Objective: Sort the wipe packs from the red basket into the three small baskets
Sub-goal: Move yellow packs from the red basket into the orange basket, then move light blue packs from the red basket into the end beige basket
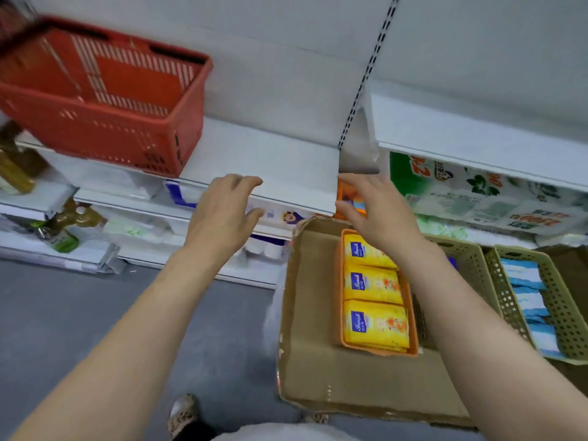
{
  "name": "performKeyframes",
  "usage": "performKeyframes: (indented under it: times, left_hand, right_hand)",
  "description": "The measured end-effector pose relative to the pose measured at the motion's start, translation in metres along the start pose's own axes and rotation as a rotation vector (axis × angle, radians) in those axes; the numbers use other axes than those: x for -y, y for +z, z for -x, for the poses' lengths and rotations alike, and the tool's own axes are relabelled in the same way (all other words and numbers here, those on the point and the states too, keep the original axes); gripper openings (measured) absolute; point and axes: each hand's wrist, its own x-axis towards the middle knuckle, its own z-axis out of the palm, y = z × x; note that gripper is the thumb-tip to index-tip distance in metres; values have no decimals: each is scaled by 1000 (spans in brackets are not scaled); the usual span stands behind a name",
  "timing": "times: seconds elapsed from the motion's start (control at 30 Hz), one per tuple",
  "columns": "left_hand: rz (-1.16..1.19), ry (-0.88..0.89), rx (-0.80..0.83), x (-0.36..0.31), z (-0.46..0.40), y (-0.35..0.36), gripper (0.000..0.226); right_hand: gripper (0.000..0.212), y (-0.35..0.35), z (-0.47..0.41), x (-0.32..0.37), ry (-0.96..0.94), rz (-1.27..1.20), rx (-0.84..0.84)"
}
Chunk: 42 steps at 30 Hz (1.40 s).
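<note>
The red basket [105,97] stands on a white shelf at upper left, and its inside looks bare. An orange small basket [342,316] in a cardboard tray holds three yellow wipe packs [374,284]. Right of it stand two beige small baskets: the middle one [467,265] is mostly hidden behind my right forearm, the right one [560,300] holds blue and white wipe packs [525,288]. My left hand [222,211] hovers in front of the shelf edge, fingers apart, holding nothing. My right hand [378,214] hovers above the orange basket's far end, fingers spread, nothing in it.
The cardboard tray [311,313] stands on the grey floor at right. White shelves [270,154] run across the back, with paper goods packs [486,198] under the right shelf and bottles [73,218] at left. My shoe [184,412] shows at the bottom.
</note>
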Motion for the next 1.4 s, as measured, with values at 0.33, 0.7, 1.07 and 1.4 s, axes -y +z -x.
performKeyframes:
  times: [0.33, 0.7, 1.07, 1.4]
  left_hand:
    - [-75, 74, -3, 154, -32, -109, 48]
    - [-94, 21, -59, 264, -140, -130, 43]
    - [-100, -278, 148, 320, -212, -95, 39]
    - [-83, -371, 278, 316, -214, -98, 52]
  right_hand:
    - [52, 42, -79, 176, 31, -107, -49]
    - [49, 83, -254, 240, -78, -166, -79]
    - [50, 135, -385, 256, -219, 141, 421]
    - [45, 157, -424, 267, -250, 273, 683]
